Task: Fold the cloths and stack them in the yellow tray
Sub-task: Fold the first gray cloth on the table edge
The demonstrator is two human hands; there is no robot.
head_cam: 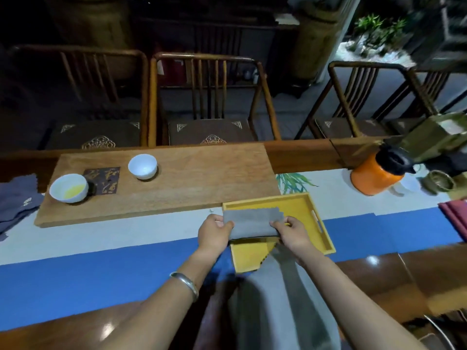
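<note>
Folded cloth: grey folded cloth with zigzag edges (252,222), held flat over the shallow yellow wooden tray (317,218), above its far half.
Left hand: left hand (214,232) pinches the cloth's left end, thumb on top.
Right hand: right hand (290,234) grips the right end the same way.
Other cloth: another grey cloth (278,294) hangs over the tray's near corner towards the person.
Nearby: two white ceramic cups (142,166) on a long wooden board (189,183), just left of the tray.
Far left: loose bluish-grey cloths (17,200), pretty blurry.

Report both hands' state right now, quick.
Left hand: closed, gripping the left end of the folded grey cloth over the yellow tray.
Right hand: closed, gripping the cloth's right end.
</note>
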